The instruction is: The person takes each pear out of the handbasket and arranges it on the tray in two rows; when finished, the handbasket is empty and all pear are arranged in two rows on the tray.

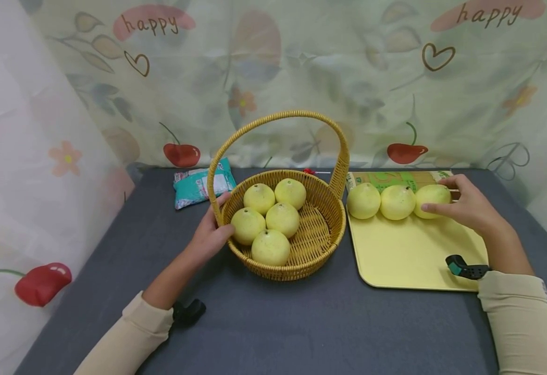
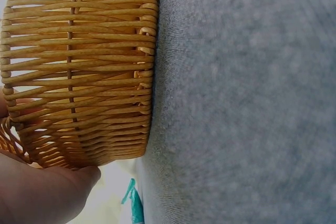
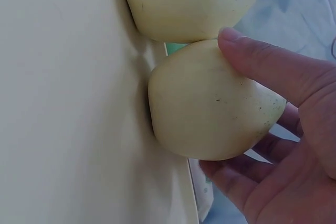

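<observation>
A wicker basket (image 1: 297,268) with a tall arched handle stands mid-table, holding several pale yellow pears (image 1: 271,247) on its left side. My left hand (image 1: 210,229) grips the basket's left side at the foot of the handle; the left wrist view shows the thumb against the weave (image 2: 79,77). On the yellow tray (image 1: 419,255) to the right, three pears stand in a row along the far edge. Around the rightmost pear (image 1: 432,200) my right hand (image 1: 475,205) curls its thumb and fingers. That pear (image 3: 210,103) still rests on the tray, touching its neighbour (image 3: 189,3).
A teal packet (image 1: 198,187) lies behind the basket on the left. Behind the tray is a flat brown piece with green print (image 1: 395,178). A small red-tipped item (image 1: 309,171) lies at the back by the patterned curtain (image 1: 292,78). Dark grey cloth (image 1: 278,323) covers the table.
</observation>
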`<control>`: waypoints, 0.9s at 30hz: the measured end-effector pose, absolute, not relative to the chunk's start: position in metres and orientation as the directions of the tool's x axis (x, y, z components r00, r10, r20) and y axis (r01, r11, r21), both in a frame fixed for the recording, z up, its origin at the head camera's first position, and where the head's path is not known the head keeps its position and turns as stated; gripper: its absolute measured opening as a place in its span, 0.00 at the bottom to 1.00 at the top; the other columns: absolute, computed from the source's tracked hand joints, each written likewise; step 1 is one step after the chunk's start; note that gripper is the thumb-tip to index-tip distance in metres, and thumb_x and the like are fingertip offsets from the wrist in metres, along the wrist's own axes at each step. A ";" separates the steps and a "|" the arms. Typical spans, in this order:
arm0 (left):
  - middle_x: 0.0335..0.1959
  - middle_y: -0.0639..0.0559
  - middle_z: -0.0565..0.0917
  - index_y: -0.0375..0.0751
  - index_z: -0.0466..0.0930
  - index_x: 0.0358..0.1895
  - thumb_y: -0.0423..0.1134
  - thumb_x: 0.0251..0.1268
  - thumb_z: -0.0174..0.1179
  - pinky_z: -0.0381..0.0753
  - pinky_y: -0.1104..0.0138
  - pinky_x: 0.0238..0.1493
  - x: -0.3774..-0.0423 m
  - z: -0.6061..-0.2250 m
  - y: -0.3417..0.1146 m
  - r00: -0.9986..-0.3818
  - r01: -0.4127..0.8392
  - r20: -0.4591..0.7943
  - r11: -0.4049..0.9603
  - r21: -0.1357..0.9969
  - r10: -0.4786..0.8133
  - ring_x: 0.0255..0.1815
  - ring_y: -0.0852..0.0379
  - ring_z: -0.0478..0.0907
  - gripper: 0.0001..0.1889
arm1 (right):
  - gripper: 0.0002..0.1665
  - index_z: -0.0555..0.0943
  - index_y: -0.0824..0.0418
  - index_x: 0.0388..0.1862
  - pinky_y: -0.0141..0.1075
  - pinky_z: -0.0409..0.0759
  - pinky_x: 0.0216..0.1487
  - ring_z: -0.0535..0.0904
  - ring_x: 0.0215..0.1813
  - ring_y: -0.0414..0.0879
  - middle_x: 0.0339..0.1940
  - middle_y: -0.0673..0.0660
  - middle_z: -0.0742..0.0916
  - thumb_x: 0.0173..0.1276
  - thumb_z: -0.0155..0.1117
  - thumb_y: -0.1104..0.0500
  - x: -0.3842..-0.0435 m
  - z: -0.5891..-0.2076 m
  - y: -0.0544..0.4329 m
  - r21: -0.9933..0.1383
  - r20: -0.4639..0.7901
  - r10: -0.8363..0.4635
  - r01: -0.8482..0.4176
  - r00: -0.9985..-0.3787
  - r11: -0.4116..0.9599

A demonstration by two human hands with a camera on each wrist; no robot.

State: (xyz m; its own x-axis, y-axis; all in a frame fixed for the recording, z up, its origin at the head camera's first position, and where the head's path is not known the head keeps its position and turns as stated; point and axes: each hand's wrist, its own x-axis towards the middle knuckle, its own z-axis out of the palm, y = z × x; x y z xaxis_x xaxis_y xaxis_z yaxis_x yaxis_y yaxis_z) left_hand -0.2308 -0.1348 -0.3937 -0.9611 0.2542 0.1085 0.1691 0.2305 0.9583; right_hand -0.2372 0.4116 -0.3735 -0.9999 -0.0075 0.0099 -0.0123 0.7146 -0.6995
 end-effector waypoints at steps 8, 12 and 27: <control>0.80 0.44 0.53 0.41 0.46 0.81 0.25 0.62 0.48 0.63 0.49 0.66 -0.231 -0.394 -0.135 -0.961 0.168 0.106 0.231 0.958 0.256 0.74 0.43 0.59 0.42 | 0.57 0.52 0.71 0.78 0.67 0.63 0.58 0.56 0.69 0.77 0.74 0.76 0.59 0.66 0.71 0.45 -0.239 -0.372 0.413 -0.689 -0.018 -0.041 -0.017 -0.999 0.724; 0.80 0.43 0.52 0.41 0.45 0.81 0.25 0.62 0.49 0.63 0.49 0.66 -0.231 -0.393 -0.135 -0.959 0.169 0.106 0.227 0.959 0.262 0.74 0.43 0.59 0.42 | 0.55 0.53 0.70 0.78 0.67 0.63 0.59 0.58 0.69 0.76 0.74 0.75 0.60 0.66 0.71 0.46 -0.238 -0.368 0.412 -0.682 0.003 -0.051 -0.039 -0.999 0.730; 0.80 0.44 0.51 0.40 0.45 0.81 0.25 0.62 0.48 0.63 0.49 0.65 -0.230 -0.392 -0.134 -0.960 0.162 0.101 0.227 0.960 0.261 0.75 0.43 0.58 0.42 | 0.38 0.70 0.64 0.70 0.59 0.61 0.67 0.62 0.71 0.70 0.69 0.67 0.71 0.69 0.69 0.48 -0.220 -0.320 0.362 -0.611 0.172 -0.115 -0.197 -0.978 0.767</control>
